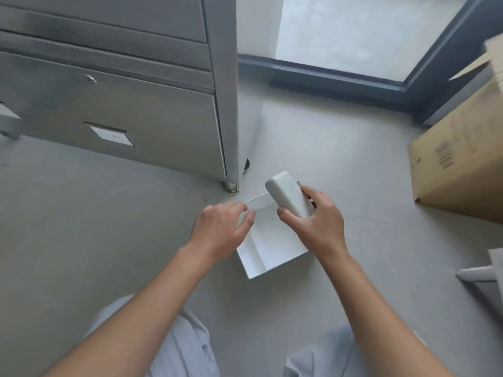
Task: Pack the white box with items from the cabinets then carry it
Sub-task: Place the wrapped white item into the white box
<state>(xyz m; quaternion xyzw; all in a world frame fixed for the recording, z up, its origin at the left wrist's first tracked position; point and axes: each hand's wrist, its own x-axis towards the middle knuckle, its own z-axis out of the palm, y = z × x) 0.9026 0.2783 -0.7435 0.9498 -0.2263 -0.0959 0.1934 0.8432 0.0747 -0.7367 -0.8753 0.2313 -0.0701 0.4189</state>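
An open white box lies on the grey floor in front of me, and nothing shows inside it. My left hand grips the box's left wall near the far corner. My right hand holds a rounded white case, tilted, over the box's far right corner. The grey metal cabinet stands at the upper left with its drawers closed.
A large brown cardboard box stands at the right. A dark window frame runs along the floor at the back. White foam pieces lie at the right edge. My knees in light trousers are at the bottom.
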